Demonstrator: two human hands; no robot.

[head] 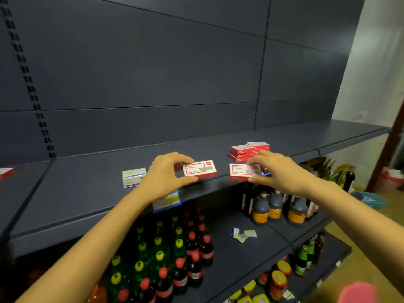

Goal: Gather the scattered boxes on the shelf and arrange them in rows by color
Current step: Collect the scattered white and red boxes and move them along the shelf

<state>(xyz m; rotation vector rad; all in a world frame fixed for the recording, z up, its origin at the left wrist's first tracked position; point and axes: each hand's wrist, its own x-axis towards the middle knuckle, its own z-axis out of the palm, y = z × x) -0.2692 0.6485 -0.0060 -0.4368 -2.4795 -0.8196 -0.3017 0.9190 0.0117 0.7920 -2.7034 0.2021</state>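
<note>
On the dark blue shelf [87,193], my left hand [166,173] pinches a red-and-white box [202,169] by its left end, just above the shelf's front edge. My right hand [277,169] grips a second red-and-white box [239,172] by its right end. Behind it sits a small stack of red boxes [249,149], several in all. A white box with blue print [133,177] stands left of my left hand. Another red box [5,172] lies at the far left edge of the view.
The shelf's back panel is bare. Below are green and dark soda bottles [175,259], dark sauce bottles [273,206] and loose price tags [242,234]. A blue price label [167,201] hangs on the shelf's front edge. A white wall stands at the right.
</note>
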